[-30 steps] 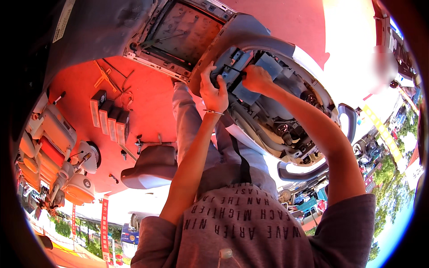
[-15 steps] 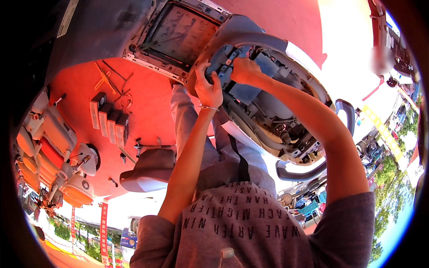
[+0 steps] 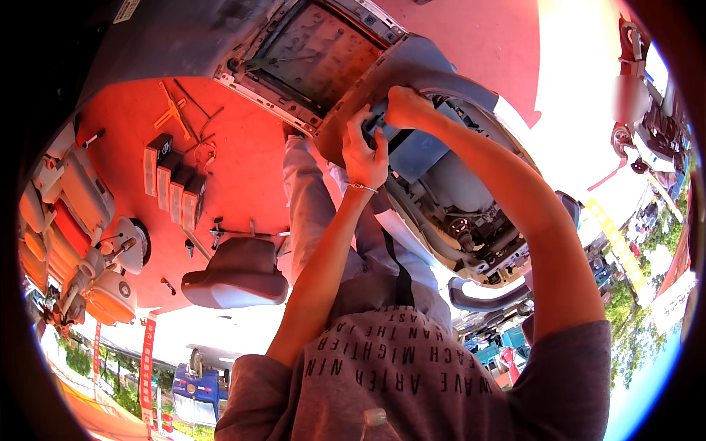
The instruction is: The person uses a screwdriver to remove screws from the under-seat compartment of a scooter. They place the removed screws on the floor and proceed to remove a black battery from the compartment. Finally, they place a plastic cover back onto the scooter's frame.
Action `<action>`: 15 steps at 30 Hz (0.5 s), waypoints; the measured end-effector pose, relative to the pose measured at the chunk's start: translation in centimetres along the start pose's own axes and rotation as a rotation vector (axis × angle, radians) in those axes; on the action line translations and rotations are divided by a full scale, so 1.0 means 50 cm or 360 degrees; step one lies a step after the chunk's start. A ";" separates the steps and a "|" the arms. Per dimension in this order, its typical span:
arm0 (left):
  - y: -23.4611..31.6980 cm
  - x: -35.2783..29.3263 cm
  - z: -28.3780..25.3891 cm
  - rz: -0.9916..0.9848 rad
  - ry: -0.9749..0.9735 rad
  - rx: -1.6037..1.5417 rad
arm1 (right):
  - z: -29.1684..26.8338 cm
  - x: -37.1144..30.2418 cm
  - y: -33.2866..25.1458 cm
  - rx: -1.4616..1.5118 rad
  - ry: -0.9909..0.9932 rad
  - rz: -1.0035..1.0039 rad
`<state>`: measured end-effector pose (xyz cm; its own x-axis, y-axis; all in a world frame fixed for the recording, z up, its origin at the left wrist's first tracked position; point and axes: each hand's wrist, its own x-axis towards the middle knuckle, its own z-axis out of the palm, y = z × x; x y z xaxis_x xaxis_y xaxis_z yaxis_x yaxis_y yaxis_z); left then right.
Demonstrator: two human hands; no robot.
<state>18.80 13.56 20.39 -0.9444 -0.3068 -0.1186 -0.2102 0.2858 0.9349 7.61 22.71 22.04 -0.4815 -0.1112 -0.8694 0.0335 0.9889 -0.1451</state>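
I stand over a vehicle whose body compartment (image 3: pixel 460 184) is uncovered, with a blue-grey panel (image 3: pixel 418 154) and wiring inside. At its upper left rim, my left hand (image 3: pixel 365 156) has its fingers and thumb curled about a small dark part. That part is mostly hidden by the fingers. Just to the right, my right hand (image 3: pixel 407 109) is closed in a fist against the dark body edge (image 3: pixel 419 70). Whatever sits in that fist cannot be seen. Further left is a recessed rectangular frame (image 3: pixel 320 55) with a rod lying across it.
Several black-and-white boxes (image 3: pixel 173 184) stand on the red floor to the left, below an orange tool (image 3: pixel 173 114). A dark seat (image 3: pixel 235 272) lies beside my legs. Scooters (image 3: pixel 92 242) are lined up at the far left. A dark curved bumper-like piece (image 3: pixel 489 294) is at the right.
My view has shifted a little. My right hand has come up to the compartment's upper rim, and my left hand's fingers have curled in closer around the dark part.
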 end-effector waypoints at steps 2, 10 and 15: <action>0.001 0.003 0.000 -0.0011 0.0005 0.0005 | 0.002 0.007 0.001 0.0002 0.0017 0.0003; 0.016 0.013 -0.008 -0.0096 -0.0082 -0.0061 | 0.032 -0.020 0.009 0.0022 0.0084 -0.0086; 0.014 0.005 -0.007 -0.0087 -0.0059 -0.0029 | 0.117 -0.057 0.129 0.0162 0.0275 -0.0169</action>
<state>18.50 13.34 21.12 -0.9404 -0.2877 -0.1815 -0.2574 0.2531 0.9326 14.31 28.82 20.80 -0.6297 -0.1872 -0.7540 0.0586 0.9563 -0.2863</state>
